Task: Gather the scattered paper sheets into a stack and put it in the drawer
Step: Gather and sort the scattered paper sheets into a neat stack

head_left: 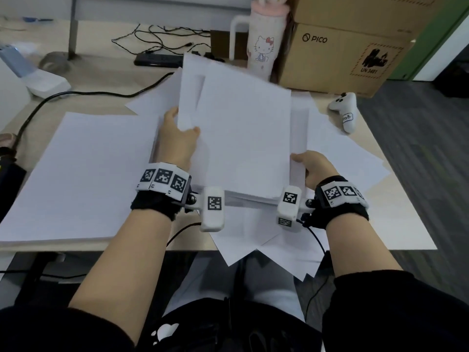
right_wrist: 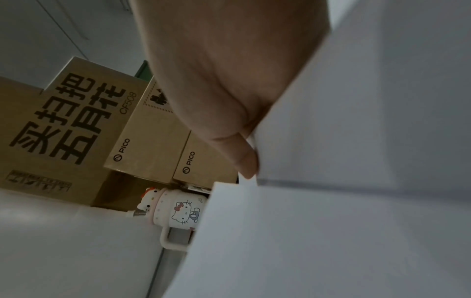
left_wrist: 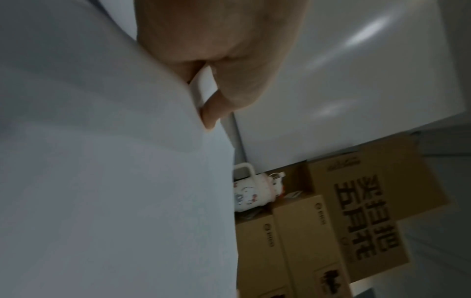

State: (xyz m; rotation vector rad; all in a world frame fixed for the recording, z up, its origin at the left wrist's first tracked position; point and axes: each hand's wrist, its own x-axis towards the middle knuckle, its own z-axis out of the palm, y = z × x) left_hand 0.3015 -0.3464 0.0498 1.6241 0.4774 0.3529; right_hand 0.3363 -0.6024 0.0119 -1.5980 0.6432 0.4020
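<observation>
A thick bundle of white paper sheets (head_left: 243, 138) stands tilted on its lower edge at the desk's middle. My left hand (head_left: 177, 138) grips its left edge, thumb in front and fingers behind. My right hand (head_left: 313, 168) grips the right edge lower down. The top sheets are uneven and fan out. In the left wrist view the left hand (left_wrist: 216, 80) pinches the paper edge (left_wrist: 201, 90); in the right wrist view the right hand (right_wrist: 229, 113) holds the bundle (right_wrist: 356, 121). More loose sheets (head_left: 274, 250) lie under it and overhang the front edge. No drawer is in view.
A large flat white sheet pile (head_left: 76, 179) covers the desk's left. Behind stand a Hello Kitty cup (head_left: 264, 47), cardboard boxes (head_left: 337, 54) and black cables (head_left: 162, 39). A white controller (head_left: 346, 110) lies at the right. A black cord (head_left: 63, 97) crosses the left desk.
</observation>
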